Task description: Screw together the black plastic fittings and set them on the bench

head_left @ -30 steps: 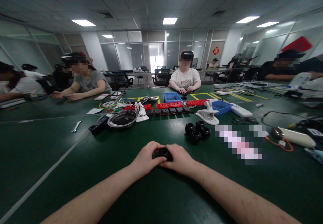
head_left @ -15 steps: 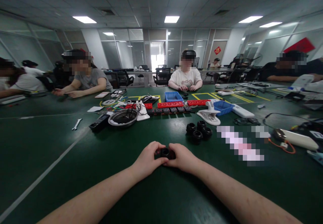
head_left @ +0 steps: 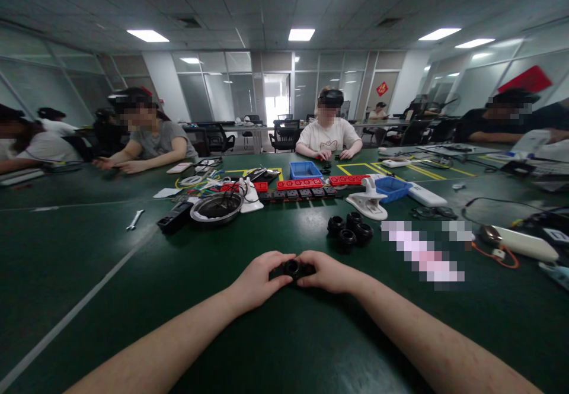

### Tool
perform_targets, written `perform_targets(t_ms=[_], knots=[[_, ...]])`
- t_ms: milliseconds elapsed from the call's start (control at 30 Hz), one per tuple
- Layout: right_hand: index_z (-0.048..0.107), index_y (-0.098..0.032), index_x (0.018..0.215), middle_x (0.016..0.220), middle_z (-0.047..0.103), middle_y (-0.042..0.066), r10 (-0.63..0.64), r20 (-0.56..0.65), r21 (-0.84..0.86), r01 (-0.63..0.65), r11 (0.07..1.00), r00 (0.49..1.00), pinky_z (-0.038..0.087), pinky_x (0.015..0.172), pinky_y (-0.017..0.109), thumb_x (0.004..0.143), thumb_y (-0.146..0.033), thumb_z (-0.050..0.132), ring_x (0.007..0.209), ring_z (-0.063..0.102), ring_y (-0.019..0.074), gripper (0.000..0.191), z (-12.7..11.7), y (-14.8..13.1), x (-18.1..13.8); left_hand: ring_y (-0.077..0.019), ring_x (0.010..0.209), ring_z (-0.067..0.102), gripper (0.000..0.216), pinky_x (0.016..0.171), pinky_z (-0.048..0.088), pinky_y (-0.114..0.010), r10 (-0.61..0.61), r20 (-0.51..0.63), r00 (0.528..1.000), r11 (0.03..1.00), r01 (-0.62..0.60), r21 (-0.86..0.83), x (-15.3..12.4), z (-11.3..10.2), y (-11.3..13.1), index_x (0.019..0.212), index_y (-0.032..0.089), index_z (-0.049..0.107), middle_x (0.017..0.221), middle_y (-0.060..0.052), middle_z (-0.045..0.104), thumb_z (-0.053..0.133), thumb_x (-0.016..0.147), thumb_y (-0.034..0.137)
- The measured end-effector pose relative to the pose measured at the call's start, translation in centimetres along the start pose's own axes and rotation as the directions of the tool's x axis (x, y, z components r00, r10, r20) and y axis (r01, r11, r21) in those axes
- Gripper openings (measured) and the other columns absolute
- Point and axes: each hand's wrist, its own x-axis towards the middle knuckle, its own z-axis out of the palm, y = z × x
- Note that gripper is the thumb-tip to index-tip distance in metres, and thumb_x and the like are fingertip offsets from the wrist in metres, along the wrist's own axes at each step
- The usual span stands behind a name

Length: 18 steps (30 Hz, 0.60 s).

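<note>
My left hand (head_left: 259,276) and my right hand (head_left: 326,271) meet just above the green table (head_left: 133,299), both closed around one small black round part (head_left: 293,268). The part shows between my fingertips, its open end facing up toward me. A little beyond my right hand lies a cluster of several similar black round parts (head_left: 350,228) on the table.
Farther back stand a metal bowl (head_left: 216,207), a white clamp-like tool (head_left: 367,201), red and black power strips (head_left: 299,188), two blue bins (head_left: 304,170), a wrench (head_left: 134,219) and a white device (head_left: 520,241) at right. Other people sit around the table's far and side edges.
My right hand has shifted its grip on the black part, the fingers turning slightly. Both hands stay at the same spot on the table.
</note>
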Motion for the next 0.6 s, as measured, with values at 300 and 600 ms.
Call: perform_targets(t_ms=[300,600], knots=[[0.052,-0.016,0.074,0.07,0.054,0.0,0.045,-0.179,-0.28,-0.094,0.955,0.983,0.031,0.051,0.022,0.06,-0.039,0.071,0.063,0.048,0.0143,0.033,1.8,-0.2,0.3,-0.0184,0.081,0.053,0.023,0.07,0.044,-0.029,-0.122,-0.096,0.988,0.992,0.122,-0.01,0.2,0.7,0.2,0.09,0.019,0.057,0.088,-0.001,0.056,0.064,0.068,0.022],[0.056,-0.016,0.091,0.087,0.059,0.005,-0.051,-0.138,-0.241,0.016,0.97,0.989,0.038,0.063,0.027,0.061,-0.043,0.069,0.077,0.053,0.0201,0.043,1.4,-0.3,0.0,-0.0192,0.089,0.053,0.028,0.075,0.044,-0.03,-0.055,-0.039,0.998,0.998,0.055,0.004,0.1,0.3,0.3,0.103,0.023,0.055,0.096,-0.002,0.057,0.057,0.075,0.023]])
